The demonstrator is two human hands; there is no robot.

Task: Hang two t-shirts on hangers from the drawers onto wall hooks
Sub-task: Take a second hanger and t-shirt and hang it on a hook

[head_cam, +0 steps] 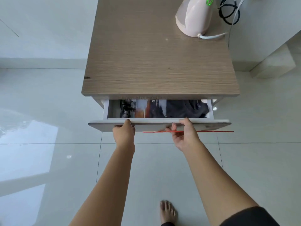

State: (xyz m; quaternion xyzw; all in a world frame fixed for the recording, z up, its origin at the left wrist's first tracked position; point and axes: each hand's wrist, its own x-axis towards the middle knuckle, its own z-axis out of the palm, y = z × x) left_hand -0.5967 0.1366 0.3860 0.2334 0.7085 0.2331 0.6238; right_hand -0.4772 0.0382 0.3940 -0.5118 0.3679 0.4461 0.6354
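While both hands sit on the drawer front, we run it down, biggest to smallest.

Floor [48, 111]: glossy pale tiles, thin grout lines, bright window reflections on the left; one bare foot [167, 212] planted at the bottom edge.

Desk [159, 62]: flat rectangular top in brown wood-grain laminate, matte, with a small dark chip on its left edge; it overhangs the drawer below.

Drawer [159, 125]: pulled partway out, pale grey front panel, white inner walls, only a narrow strip of the inside showing.

T-shirts: they lie folded in the drawer. A printed one [143, 109] shows black, orange and grey, with letters on it; beside it on the right is a dark grey one [185, 109], soft and rumpled.

Steamer [193, 17]: smooth pale pink plastic, rounded cone shape, green light near the top, white cord trailing off its base; it stands at the desk's far right corner.

Black cable [229, 12]: looped on the white surface beyond the desk.

Left hand [124, 134]: grip closed over the drawer's top edge, thumb on top, fingers curled under out of view.

Right hand [184, 136]: grip clamped on the same top edge, further right, and it also pinches a hanger against the panel.

Hanger [203, 131]: thin red bar, lying level along the front's lower edge.
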